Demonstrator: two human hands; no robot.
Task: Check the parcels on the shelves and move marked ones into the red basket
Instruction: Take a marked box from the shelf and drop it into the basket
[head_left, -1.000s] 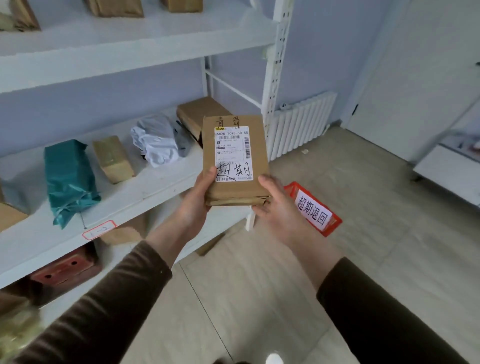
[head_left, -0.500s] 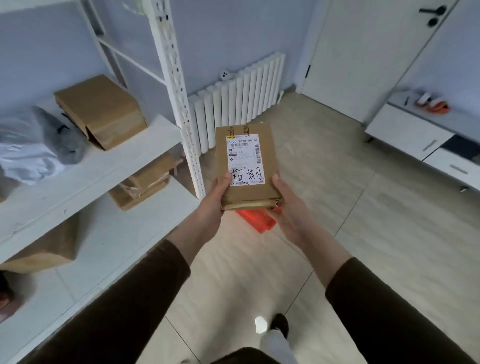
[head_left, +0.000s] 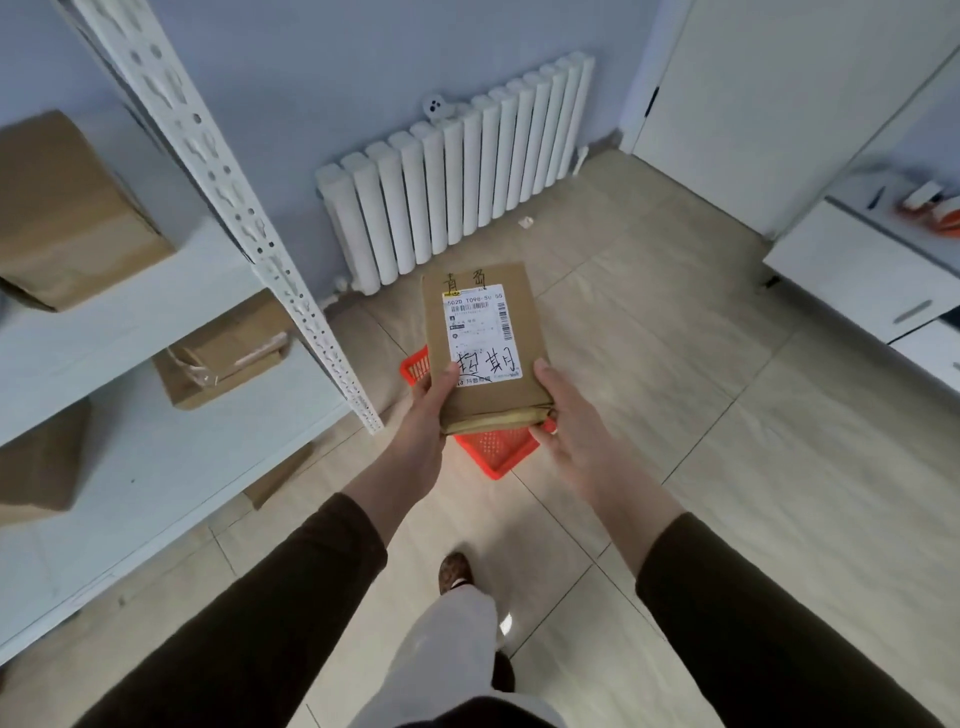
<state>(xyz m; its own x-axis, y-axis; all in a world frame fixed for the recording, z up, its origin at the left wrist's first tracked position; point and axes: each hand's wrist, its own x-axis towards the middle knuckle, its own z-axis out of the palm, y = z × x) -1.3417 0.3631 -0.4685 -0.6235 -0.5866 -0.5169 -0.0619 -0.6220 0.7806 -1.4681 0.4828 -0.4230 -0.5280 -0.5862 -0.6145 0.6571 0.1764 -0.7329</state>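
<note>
Both hands, left (head_left: 423, 415) and right (head_left: 574, 431), clasp the marked brown parcel (head_left: 485, 348) by its near corners above the red basket (head_left: 493, 447); it looks light, flat, fairly stiff, best held by its side edges.

- One head-worn wide-angle camera is looking forward and steeply down, from the person's own standpoint.
- It is facing the tiled floor (head_left: 649, 364) and the radiator (head_left: 457, 171) on the far wall.
- The shelf unit (head_left: 218, 171) is lying along the left edge, close by.
- Both forearms are reaching in from below, near the lens.
</note>
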